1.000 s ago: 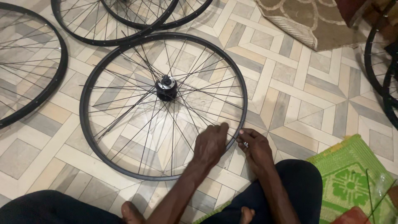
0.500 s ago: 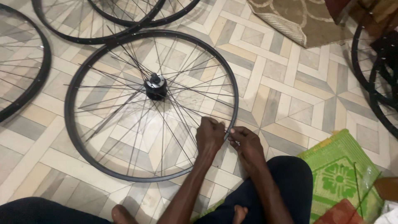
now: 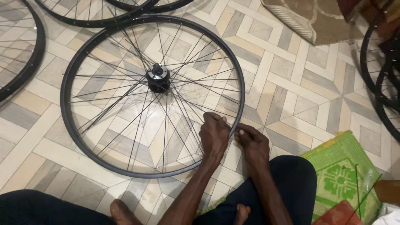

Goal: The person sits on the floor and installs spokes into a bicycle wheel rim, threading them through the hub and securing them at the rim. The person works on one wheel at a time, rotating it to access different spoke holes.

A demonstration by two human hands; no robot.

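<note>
I see the black bicycle wheel (image 3: 152,96) lying flat on the patterned tile floor (image 3: 291,83), and I place everything else from it. My left hand (image 3: 214,134) lies over the spokes just inside the near right arc of the rim, fingers curled and pinching at a spoke there; my right hand (image 3: 253,141) sits just outside the same arc, fingertips pressed to the rim, though I cannot tell whether it holds a small part. Compared with a second ago, both hands sit at much the same spot on the rim, so the work seems to stay on one spoke. The hub (image 3: 158,77) sits at the wheel's centre, well apart from the hands. Other wheels (image 3: 25,71) lie beyond the far and left edges, and a green mat (image 3: 341,175) lies to the near right.
</note>
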